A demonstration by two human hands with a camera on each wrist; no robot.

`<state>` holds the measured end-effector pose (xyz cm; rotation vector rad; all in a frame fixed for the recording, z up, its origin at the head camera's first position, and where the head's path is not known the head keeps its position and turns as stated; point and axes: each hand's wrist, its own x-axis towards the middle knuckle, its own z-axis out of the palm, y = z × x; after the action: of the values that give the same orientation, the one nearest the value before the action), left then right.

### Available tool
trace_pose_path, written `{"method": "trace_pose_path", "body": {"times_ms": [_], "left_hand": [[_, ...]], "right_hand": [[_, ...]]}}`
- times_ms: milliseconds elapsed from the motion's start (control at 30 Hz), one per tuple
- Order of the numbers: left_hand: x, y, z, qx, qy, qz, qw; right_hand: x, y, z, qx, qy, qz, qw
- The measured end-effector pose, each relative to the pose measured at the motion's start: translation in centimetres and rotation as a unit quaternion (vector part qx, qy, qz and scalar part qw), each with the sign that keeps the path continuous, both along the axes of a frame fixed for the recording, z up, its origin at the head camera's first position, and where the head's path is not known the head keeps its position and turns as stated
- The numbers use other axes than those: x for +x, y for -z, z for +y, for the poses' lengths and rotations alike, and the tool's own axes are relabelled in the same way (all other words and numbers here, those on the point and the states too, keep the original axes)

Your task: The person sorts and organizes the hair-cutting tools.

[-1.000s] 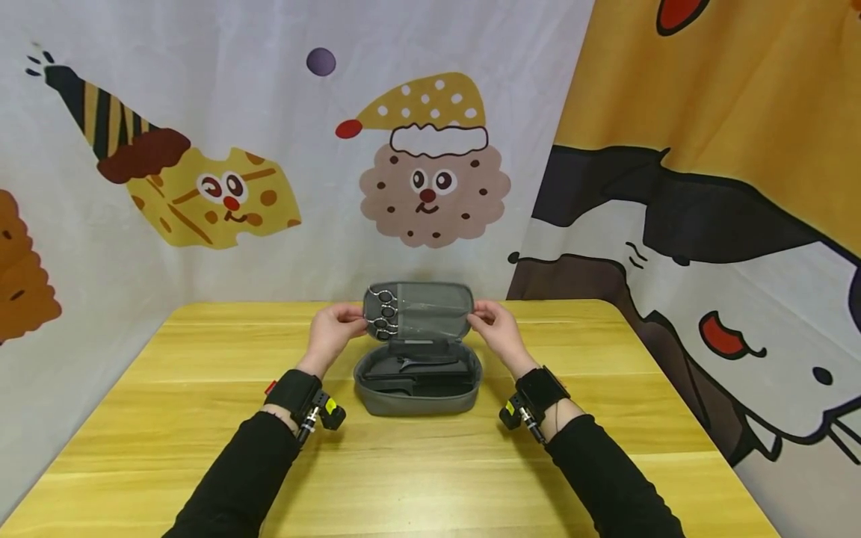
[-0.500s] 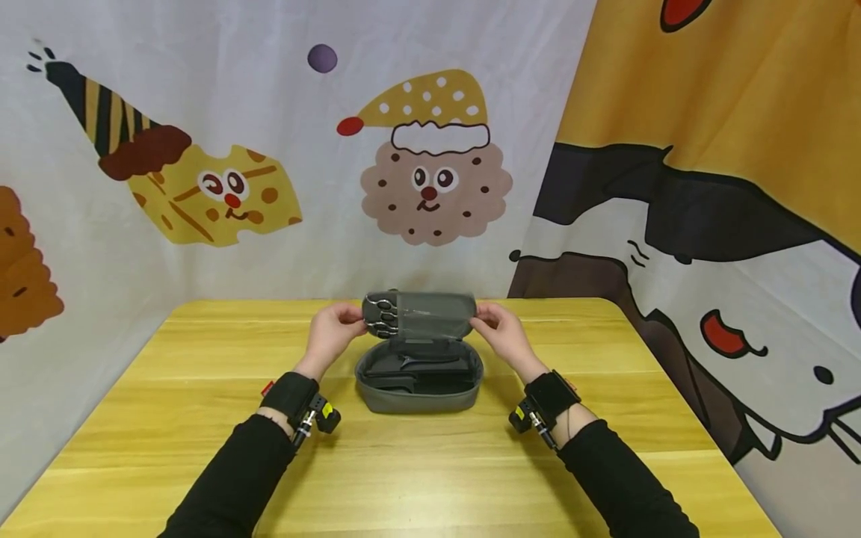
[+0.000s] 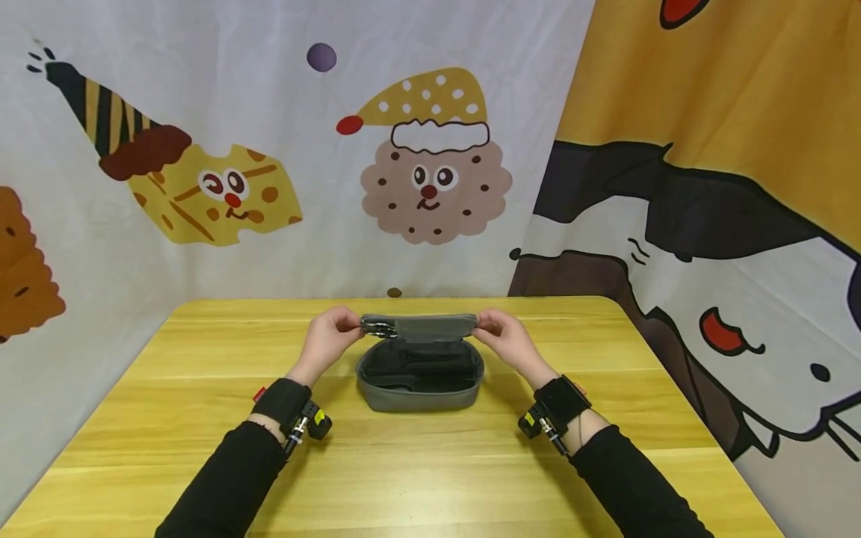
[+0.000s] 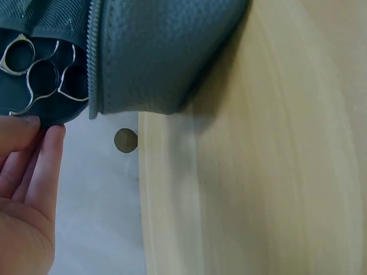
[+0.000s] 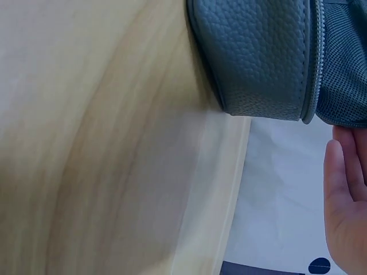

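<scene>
A grey zippered case (image 3: 420,402) stands on the table, its hinged lid (image 3: 437,327) tilted partway down over the base. My left hand (image 3: 326,336) pinches the lid's left end between thumb and fingers. At the right end, my right hand (image 3: 509,340) pinches the lid likewise. Scissors (image 3: 380,329) sit in the lid's left side; their silver finger loops (image 4: 43,79) show beside a mesh pocket in the left wrist view. Dark items (image 3: 397,382) lie in the shaded base, too dim to tell apart. The right wrist view shows the case's pebbled side wall (image 5: 258,63) and zipper.
The wood-grain table (image 3: 417,478) extends around the case, and its far edge lies just behind the lid. A white curtain (image 3: 269,97) with cartoon prints hangs behind the table, with a yellow, black and white print (image 3: 706,202) at the right.
Both hands have swung the lid from nearly upright forward and down toward the base. The scissors tilted with it, and the base's interior has grown darker. The base has stayed in place.
</scene>
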<state>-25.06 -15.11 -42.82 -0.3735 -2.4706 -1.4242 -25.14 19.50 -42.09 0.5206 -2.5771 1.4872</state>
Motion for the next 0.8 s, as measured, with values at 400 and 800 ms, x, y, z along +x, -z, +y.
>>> {"method": "trace_pose_path", "body": {"times_ms": [400, 800], "left_hand": [[0.8, 0.5, -0.8, -0.055, 0.053, 0.039, 0.9963], [1.3, 0.9, -1.0, -0.091, 0.086, 0.075, 0.9892]], "right_hand": [[1.1, -0.5, 0.5, 0.019, -0.07, -0.006, 0.9973], [1.3, 0.6, 0.9, 0.049, -0.089, 0.019, 0.9946]]}}
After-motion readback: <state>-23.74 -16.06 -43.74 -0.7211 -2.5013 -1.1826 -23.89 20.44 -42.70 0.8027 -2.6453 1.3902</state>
